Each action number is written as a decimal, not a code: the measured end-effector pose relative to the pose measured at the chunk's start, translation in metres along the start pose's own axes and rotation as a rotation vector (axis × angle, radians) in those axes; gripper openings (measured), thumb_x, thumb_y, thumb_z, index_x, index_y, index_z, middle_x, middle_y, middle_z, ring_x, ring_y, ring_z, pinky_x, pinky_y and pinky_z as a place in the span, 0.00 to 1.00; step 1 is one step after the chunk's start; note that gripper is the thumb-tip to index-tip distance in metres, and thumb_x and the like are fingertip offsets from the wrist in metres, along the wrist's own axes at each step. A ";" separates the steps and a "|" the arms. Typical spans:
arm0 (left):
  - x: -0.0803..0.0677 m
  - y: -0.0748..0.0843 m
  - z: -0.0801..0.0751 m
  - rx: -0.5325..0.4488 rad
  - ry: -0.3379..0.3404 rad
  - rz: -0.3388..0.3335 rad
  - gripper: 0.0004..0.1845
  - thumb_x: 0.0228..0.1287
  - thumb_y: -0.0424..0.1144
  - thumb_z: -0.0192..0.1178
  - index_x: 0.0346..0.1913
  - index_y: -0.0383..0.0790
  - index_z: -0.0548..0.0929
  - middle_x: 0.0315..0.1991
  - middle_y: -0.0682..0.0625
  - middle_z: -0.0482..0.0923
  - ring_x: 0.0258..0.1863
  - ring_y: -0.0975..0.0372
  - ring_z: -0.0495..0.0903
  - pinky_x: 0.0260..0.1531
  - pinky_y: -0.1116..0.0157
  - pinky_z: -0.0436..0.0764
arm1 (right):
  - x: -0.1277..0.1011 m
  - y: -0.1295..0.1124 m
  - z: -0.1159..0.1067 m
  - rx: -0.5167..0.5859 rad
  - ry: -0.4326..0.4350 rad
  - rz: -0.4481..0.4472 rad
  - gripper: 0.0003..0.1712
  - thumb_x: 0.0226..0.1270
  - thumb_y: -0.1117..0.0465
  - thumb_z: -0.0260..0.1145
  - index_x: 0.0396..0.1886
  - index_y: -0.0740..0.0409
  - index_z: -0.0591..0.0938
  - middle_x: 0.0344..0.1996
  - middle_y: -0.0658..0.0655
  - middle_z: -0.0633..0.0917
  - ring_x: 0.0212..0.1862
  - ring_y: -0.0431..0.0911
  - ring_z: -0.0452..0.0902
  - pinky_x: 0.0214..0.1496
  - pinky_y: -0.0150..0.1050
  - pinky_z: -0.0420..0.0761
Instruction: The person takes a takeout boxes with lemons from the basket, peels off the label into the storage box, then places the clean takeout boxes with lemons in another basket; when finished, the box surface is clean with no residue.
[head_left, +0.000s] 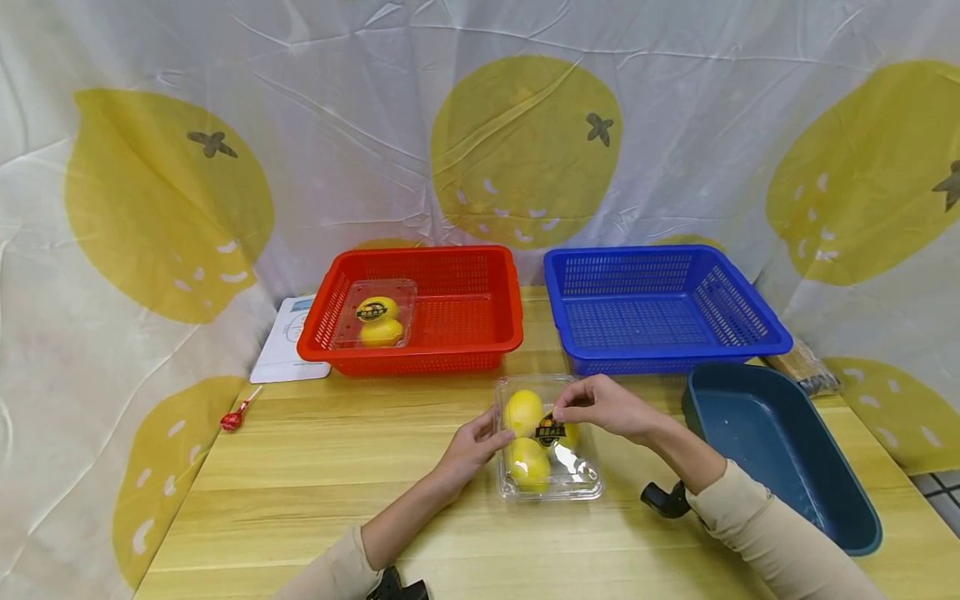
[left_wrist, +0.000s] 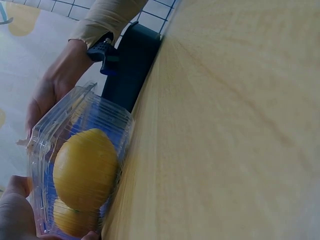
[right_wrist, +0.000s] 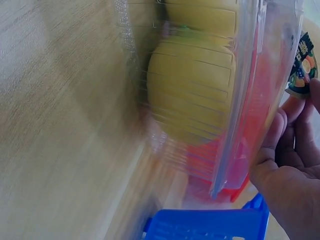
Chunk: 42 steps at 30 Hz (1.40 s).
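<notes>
The fruit sticker (head_left: 550, 431) is pinched in the right hand's (head_left: 611, 406) fingertips, right over the lid of a clear clamshell box (head_left: 557, 468) of lemons (head_left: 528, 464); whether its edge touches, I can't tell. The left hand (head_left: 471, 450) grips the box's side, left of that pinch. Beyond, to the left, a labelled clamshell (head_left: 406, 313) sits in the red basket (head_left: 420, 362), seemingly finished. This one looks nearly done, with pressing the sticker flat apparently left.
</notes>
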<state>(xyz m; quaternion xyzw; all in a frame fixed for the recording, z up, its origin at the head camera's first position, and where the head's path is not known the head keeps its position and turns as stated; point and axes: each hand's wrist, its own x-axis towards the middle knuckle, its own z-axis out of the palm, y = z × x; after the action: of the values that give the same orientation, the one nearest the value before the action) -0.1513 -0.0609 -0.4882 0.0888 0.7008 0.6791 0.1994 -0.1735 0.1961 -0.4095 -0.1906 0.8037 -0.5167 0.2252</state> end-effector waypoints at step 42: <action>0.000 -0.003 0.000 0.000 0.000 -0.002 0.43 0.67 0.47 0.62 0.74 0.29 0.54 0.75 0.33 0.53 0.73 0.43 0.58 0.69 0.53 0.64 | -0.001 -0.002 -0.009 0.036 -0.030 -0.011 0.14 0.68 0.57 0.65 0.42 0.65 0.83 0.38 0.51 0.83 0.42 0.43 0.78 0.55 0.46 0.79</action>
<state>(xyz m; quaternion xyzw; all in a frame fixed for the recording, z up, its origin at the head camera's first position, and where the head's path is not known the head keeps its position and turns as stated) -0.1513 -0.0613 -0.4908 0.0884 0.7010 0.6787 0.2001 -0.1770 0.2027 -0.4044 -0.1984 0.7897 -0.5295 0.2379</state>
